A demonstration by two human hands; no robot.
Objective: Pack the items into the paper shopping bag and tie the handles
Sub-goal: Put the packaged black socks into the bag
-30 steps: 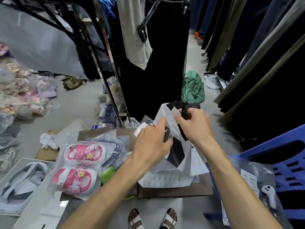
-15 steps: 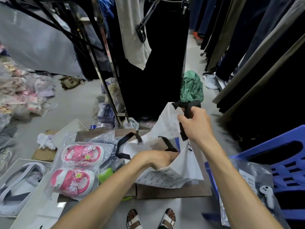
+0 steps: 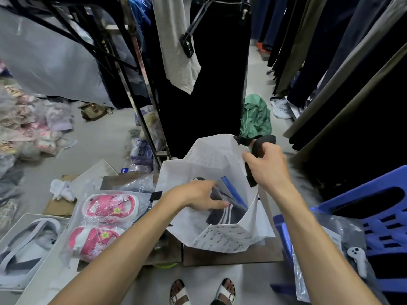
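the white paper shopping bag (image 3: 211, 159) could buckle or tear at its rim if the left hand (image 3: 198, 195) presses the dark striped garment (image 3: 226, 213) down hard — only one side is held up. that hand lies loosely curled on the garment inside the bag; the right hand (image 3: 267, 169) is clamped on the black handle (image 3: 262, 143) above it.

The white paper shopping bag (image 3: 211, 159) stands open on a brown cardboard sheet (image 3: 231, 256), its mouth gaping and tilted, with black ribbon handles (image 3: 262, 142) at the far rim. Inside lie a dark garment with white stripes (image 3: 226, 213) and a blue strip (image 3: 233, 192). Just left, pink children's sandals in clear plastic (image 3: 105, 219) lie flat.
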